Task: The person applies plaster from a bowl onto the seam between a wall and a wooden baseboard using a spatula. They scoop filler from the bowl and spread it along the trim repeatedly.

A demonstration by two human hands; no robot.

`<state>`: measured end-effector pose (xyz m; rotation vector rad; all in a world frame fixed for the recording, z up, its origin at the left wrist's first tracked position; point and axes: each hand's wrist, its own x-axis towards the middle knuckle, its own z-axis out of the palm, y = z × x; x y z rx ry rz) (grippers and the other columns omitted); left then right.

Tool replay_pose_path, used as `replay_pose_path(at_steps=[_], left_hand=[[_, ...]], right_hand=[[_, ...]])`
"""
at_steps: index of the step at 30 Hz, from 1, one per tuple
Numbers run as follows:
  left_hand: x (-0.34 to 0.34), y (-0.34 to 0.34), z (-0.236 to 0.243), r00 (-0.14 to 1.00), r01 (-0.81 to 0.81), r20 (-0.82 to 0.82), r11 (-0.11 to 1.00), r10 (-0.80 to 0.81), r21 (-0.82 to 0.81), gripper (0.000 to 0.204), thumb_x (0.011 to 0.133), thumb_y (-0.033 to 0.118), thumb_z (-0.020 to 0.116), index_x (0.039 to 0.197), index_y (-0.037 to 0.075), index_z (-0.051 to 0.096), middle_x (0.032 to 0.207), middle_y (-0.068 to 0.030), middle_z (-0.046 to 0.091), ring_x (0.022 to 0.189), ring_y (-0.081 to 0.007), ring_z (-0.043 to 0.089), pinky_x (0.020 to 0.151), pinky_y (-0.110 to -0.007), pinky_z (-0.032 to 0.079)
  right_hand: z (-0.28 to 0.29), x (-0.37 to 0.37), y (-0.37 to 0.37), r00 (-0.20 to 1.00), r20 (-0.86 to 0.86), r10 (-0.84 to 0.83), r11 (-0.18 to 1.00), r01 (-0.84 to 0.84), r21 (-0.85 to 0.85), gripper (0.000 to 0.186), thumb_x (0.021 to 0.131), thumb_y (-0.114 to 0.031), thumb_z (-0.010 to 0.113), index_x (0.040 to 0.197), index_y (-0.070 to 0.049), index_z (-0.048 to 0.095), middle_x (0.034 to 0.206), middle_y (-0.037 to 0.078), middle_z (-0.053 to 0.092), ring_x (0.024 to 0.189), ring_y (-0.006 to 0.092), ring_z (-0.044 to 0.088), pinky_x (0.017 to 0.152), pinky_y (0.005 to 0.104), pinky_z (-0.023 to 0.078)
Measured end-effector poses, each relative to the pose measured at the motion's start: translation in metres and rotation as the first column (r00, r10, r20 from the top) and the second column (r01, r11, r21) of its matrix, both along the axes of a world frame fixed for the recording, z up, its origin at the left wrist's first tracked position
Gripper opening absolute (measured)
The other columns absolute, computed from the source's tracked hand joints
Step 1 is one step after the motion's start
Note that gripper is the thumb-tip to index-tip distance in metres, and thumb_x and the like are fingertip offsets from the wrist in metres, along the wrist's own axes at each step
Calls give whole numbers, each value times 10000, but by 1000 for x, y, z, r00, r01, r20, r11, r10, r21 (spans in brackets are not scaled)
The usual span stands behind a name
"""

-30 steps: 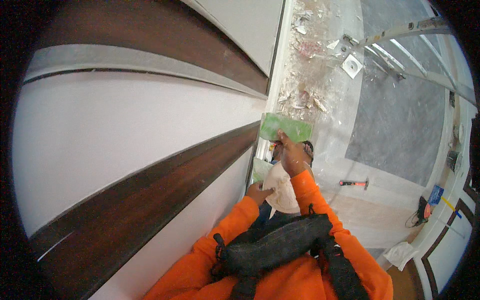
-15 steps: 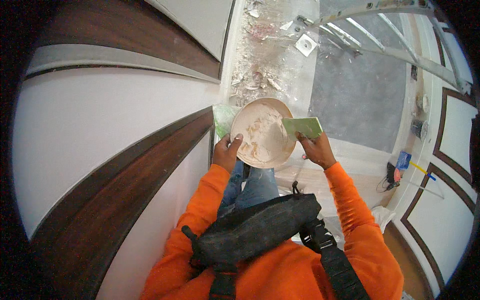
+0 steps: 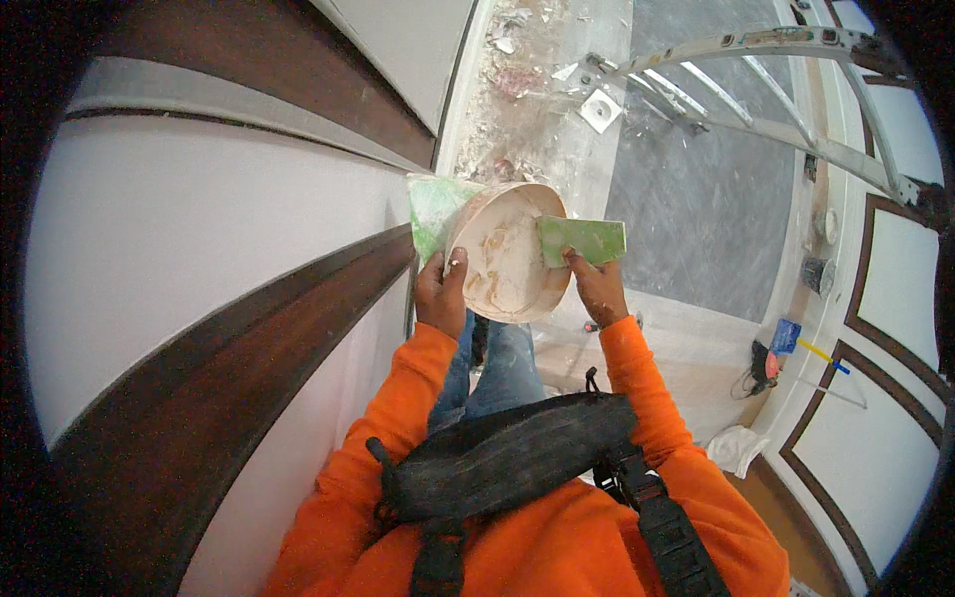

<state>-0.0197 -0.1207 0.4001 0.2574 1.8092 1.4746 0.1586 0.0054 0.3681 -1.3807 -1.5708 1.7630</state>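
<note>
My left hand [image 3: 441, 286] grips a round beige bowl [image 3: 497, 284] of pale powdery paste, thumb on the rim. Behind the bowl's left side, beside those fingers, is a larger green sheet [image 3: 434, 207] smeared with white; whether that hand grips it too is unclear. My right hand [image 3: 597, 288] is closed on a small green rectangular spreader [image 3: 587, 242], thumb on its face, with one end reaching over the bowl's right edge. Both forearms are in orange sleeves, and a black bag [image 3: 507, 453] hangs at my front.
A panelled wall [image 3: 219, 199] runs along the left. Plaster debris [image 3: 507, 60] lies on the floor ahead. An aluminium ladder [image 3: 756, 129] leans at the upper right. Further right are a yellow-handled blue tool [image 3: 786, 336], a dark power tool [image 3: 764, 368] and white cloth [image 3: 734, 448].
From low and partly hidden, the bowl has come up and turned to show its inside. My right hand has moved right with the spreader, then slightly back toward the bowl, overlapping its rim.
</note>
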Motion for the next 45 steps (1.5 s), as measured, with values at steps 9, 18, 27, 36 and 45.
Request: replay_pose_path(at_steps=[9, 18, 27, 36, 45], left_hand=[[-1, -5, -17, 996, 36, -79, 996, -43, -85, 387, 865, 354, 562, 855, -33, 583, 755, -62, 584, 687, -111, 497, 629, -276, 423], [5, 23, 16, 971, 237, 25, 971, -236, -37, 350, 863, 303, 577, 972, -28, 603, 840, -52, 611, 760, -116, 526, 704, -263, 439], [4, 38, -62, 967, 111, 243, 984, -73, -143, 561, 856, 418, 570, 1067, -101, 566, 958, -120, 616, 868, -159, 569, 802, -265, 445], [6, 68, -137, 952, 156, 287, 978, -110, -141, 572, 840, 461, 575, 967, -97, 593, 871, -111, 614, 752, -153, 554, 715, -267, 450], [11, 88, -144, 903, 266, 380, 956, -203, -122, 541, 828, 438, 604, 929, -94, 610, 870, -96, 613, 743, -140, 563, 690, -256, 458]], right_hand=[[17, 2, -64, 991, 54, 121, 991, -117, -68, 339, 835, -147, 603, 1121, 13, 516, 1043, 97, 591, 948, 179, 553, 833, 305, 439], [75, -1, -18, 987, -70, -142, 990, 142, 1, 227, 832, -112, 595, 1018, 15, 575, 939, 72, 613, 867, 150, 565, 775, 276, 455], [53, 108, -28, 679, -83, -729, 683, 715, -151, 207, 821, -137, 583, 983, -19, 532, 869, 54, 591, 707, 155, 578, 564, 290, 480], [25, 129, -19, 601, 68, -796, 605, 795, 53, 180, 817, -123, 606, 973, -40, 570, 892, 35, 600, 744, 121, 568, 564, 251, 463], [-8, 170, -63, 678, 453, -579, 812, 526, 252, 265, 816, -153, 608, 1003, 30, 567, 919, 98, 630, 808, 193, 596, 683, 312, 477]])
